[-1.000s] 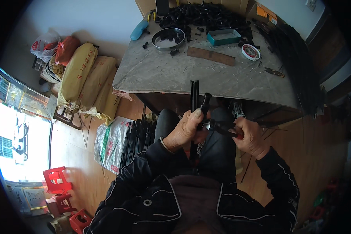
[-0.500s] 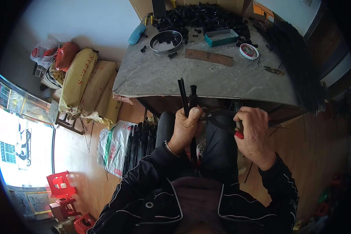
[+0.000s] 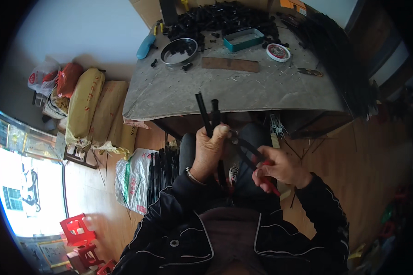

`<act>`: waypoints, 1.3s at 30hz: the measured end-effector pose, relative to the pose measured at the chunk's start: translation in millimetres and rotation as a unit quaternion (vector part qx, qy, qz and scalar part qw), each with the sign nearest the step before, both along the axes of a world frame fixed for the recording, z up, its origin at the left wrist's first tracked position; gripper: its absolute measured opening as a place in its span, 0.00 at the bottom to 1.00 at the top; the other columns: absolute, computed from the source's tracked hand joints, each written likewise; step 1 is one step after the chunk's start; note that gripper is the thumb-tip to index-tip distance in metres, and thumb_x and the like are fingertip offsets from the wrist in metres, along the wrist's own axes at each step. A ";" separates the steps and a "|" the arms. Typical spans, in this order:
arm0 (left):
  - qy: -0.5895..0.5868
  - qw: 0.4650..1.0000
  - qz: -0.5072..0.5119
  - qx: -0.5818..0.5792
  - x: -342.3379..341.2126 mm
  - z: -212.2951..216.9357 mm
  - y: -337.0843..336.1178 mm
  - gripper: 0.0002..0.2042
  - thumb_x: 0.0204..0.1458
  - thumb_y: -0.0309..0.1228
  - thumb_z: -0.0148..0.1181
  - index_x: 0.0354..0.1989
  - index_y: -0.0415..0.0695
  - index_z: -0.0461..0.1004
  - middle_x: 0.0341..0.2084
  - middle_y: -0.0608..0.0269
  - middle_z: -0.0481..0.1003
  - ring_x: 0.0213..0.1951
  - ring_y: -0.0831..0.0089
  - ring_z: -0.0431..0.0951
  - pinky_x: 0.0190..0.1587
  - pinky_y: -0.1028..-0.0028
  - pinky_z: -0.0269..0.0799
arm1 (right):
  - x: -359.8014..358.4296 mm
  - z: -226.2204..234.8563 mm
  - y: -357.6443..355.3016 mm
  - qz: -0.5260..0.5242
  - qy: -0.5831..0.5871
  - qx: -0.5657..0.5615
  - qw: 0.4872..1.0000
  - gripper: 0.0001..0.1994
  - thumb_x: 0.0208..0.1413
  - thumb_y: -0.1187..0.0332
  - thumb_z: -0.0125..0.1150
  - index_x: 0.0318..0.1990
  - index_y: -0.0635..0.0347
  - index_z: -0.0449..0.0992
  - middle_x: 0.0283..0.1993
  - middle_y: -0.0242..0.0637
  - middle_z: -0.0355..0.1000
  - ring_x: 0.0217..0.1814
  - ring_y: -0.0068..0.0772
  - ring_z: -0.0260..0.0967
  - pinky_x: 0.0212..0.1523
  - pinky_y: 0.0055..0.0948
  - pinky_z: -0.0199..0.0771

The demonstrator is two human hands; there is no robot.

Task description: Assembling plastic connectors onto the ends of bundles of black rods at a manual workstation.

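Observation:
My left hand (image 3: 209, 151) is closed around two slim black rods (image 3: 203, 111) that stick up above the thumb. One rod ends in a wider cap, and a black length runs down below the fist between my knees. My right hand (image 3: 283, 167) grips the red handles of a pair of dark pincers (image 3: 248, 147). The handles stand apart, slanting down to the right. The head of the pincers is close against my left thumb and the rods; what lies in its jaws is too small to make out.
Ahead is a grey table (image 3: 170, 94) bearing a pile of black parts (image 3: 225, 20), a round metal dish (image 3: 179, 51), a teal tray (image 3: 243, 40), a flat bar (image 3: 230, 64) and a white lid of small bits (image 3: 278, 52). Black rods (image 3: 163, 169) lie on plastic beside my left leg.
My right hand has moved down and inward, and the pincer handles now slant more steeply downward. My left hand keeps its hold on the rods. The whole view has shifted slightly.

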State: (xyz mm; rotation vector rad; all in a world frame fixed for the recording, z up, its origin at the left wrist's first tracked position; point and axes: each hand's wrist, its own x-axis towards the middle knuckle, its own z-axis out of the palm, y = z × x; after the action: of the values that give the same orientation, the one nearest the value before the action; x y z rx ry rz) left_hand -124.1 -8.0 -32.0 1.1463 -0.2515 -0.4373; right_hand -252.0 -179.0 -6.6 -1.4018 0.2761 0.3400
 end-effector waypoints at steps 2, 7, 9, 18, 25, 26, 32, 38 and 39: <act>0.046 0.998 -0.007 0.038 3.4 4.1 5.8 0.14 0.54 0.42 0.63 0.26 0.46 0.72 0.14 0.75 0.66 0.14 0.86 0.64 0.16 0.82 0.58 | 1.4 -7.2 -4.1 0.120 0.079 0.243 0.959 0.22 0.51 0.65 0.69 0.46 0.61 0.62 0.27 0.37 0.72 0.19 0.24 0.70 0.20 0.19 0.72; -0.025 0.995 -0.040 0.089 5.9 -1.2 6.5 0.19 0.58 0.49 0.55 0.34 0.43 0.69 0.15 0.68 0.66 0.12 0.80 0.65 0.13 0.80 0.57 | 14.8 17.6 -13.7 0.223 0.049 -0.092 0.969 0.19 0.54 0.72 0.59 0.52 0.62 0.62 0.33 0.38 0.71 0.21 0.26 0.71 0.23 0.26 0.73; -0.058 0.994 -0.053 0.071 8.9 6.6 4.9 0.21 0.59 0.50 0.52 0.37 0.41 0.69 0.14 0.68 0.64 0.12 0.81 0.63 0.15 0.79 0.58 | 9.5 4.6 -8.9 0.134 -0.159 -0.312 0.927 0.18 0.55 0.73 0.57 0.52 0.63 0.62 0.33 0.37 0.71 0.23 0.25 0.72 0.24 0.27 0.74; -0.011 0.995 -0.092 -0.044 7.3 1.5 12.7 0.26 0.60 0.54 0.46 0.34 0.37 0.72 0.12 0.70 0.63 0.12 0.83 0.60 0.15 0.81 0.55 | -13.9 -16.7 -2.6 0.176 0.073 0.250 0.949 0.12 0.57 0.66 0.55 0.44 0.66 0.68 0.26 0.34 0.71 0.21 0.22 0.69 0.21 0.21 0.70; -0.022 0.994 -0.101 -0.018 -0.7 -0.6 17.0 0.28 0.57 0.58 0.48 0.35 0.40 0.72 0.13 0.73 0.64 0.14 0.85 0.62 0.16 0.83 0.55 | -9.8 17.9 -18.0 0.123 -0.097 -0.229 0.961 0.15 0.59 0.65 0.57 0.48 0.66 0.68 0.25 0.31 0.69 0.26 0.22 0.70 0.30 0.21 0.73; -0.021 0.995 -0.093 -0.019 -0.5 -1.8 18.1 0.28 0.57 0.58 0.48 0.35 0.40 0.72 0.13 0.73 0.64 0.14 0.85 0.62 0.16 0.83 0.55 | -10.5 19.9 -19.0 0.129 -0.015 -0.094 0.987 0.16 0.60 0.62 0.58 0.47 0.66 0.68 0.24 0.32 0.69 0.25 0.23 0.70 0.29 0.22 0.74; -0.026 0.995 -0.100 0.007 -5.0 -0.2 16.8 0.25 0.58 0.55 0.50 0.35 0.41 0.72 0.16 0.74 0.66 0.15 0.88 0.62 0.17 0.84 0.56 | -20.5 -0.5 -12.5 0.187 0.105 0.296 0.931 0.13 0.53 0.71 0.63 0.42 0.64 0.69 0.29 0.35 0.72 0.25 0.25 0.72 0.28 0.23 0.76; -0.037 0.995 -0.088 0.010 -1.6 -3.4 15.6 0.22 0.62 0.50 0.47 0.34 0.41 0.72 0.13 0.73 0.65 0.13 0.86 0.61 0.16 0.83 0.55 | -14.0 27.3 -8.6 0.035 -0.101 -0.198 0.974 0.16 0.58 0.66 0.60 0.48 0.67 0.69 0.34 0.33 0.73 0.34 0.19 0.70 0.35 0.18 0.71; -0.034 0.996 -0.079 0.007 -0.8 -1.5 14.5 0.22 0.62 0.50 0.47 0.34 0.41 0.72 0.13 0.73 0.65 0.13 0.86 0.61 0.16 0.83 0.55 | -13.7 33.0 -16.2 0.106 -0.023 -0.111 0.988 0.16 0.59 0.61 0.60 0.45 0.66 0.70 0.27 0.34 0.72 0.26 0.20 0.70 0.27 0.19 0.71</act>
State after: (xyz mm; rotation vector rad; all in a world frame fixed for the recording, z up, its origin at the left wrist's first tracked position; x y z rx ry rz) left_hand -125.0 6.5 -33.5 1.1606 -0.4017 -0.5408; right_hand -265.7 -195.2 26.4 -1.6626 0.1290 0.4628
